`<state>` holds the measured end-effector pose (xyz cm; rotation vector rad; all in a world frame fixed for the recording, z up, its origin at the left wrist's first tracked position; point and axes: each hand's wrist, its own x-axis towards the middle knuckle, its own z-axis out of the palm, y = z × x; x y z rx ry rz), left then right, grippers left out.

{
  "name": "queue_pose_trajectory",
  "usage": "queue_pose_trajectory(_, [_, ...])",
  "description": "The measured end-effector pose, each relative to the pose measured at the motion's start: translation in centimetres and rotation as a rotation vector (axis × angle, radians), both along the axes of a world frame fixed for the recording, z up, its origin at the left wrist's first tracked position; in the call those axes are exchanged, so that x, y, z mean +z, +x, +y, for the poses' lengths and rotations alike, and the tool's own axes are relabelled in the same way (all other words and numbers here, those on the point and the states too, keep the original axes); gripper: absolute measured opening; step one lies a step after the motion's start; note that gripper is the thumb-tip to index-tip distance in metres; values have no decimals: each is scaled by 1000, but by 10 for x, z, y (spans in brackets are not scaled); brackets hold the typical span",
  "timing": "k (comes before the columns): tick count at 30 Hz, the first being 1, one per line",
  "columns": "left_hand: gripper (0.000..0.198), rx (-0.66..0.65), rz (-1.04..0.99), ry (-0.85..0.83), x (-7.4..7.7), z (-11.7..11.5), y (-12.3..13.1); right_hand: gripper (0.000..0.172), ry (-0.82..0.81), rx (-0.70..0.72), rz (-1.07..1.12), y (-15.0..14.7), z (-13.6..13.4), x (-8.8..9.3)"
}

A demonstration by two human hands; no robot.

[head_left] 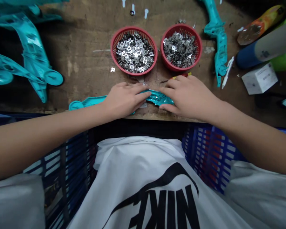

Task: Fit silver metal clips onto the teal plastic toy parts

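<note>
A long teal moulded plastic part [157, 97] lies across the front of the wooden workbench [85, 63], its flat round end [75, 105] reaching out to the left. My left hand [126, 100] is palm down over this part, with the fingers on its middle. My right hand [188, 97] grips the same part from the other side, and the fingertips of the two hands nearly meet. Just beyond my right hand lies a slim red and yellow tool handle [181, 75], partly hidden. Part of the teal piece is hidden under my hands.
Two red plastic baskets [133, 35] [181, 31] of small silver metal clips stand just beyond my hands. More teal parts [26, 54] [216, 35] lie left and right. A white pen [227, 72], a white box [259, 78] and a blue-and-white cylinder [267, 44] are at right. Blue crates [212, 152] stand below the bench.
</note>
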<state>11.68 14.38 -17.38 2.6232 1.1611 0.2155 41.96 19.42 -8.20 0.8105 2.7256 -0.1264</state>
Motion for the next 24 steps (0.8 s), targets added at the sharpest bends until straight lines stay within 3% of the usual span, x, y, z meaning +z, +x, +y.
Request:
queue_pose_trajectory(2, [47, 10, -24, -13, -2, 1, -2, 56, -27, -22, -5, -2, 0, -3])
queue_pose_trajectory(6, [44, 11, -56, -41, -4, 2, -6, 43, -83, -49, 6, -3, 5, -9])
queue_pose_trajectory(13, [52, -33, -24, -31, -5, 0, -10, 38, -118, -10, 132, -2, 8, -23])
queue_pose_trajectory(24, [53, -18, -47, 27, -16, -4, -12, 34, -52, 77, -33, -17, 3, -8])
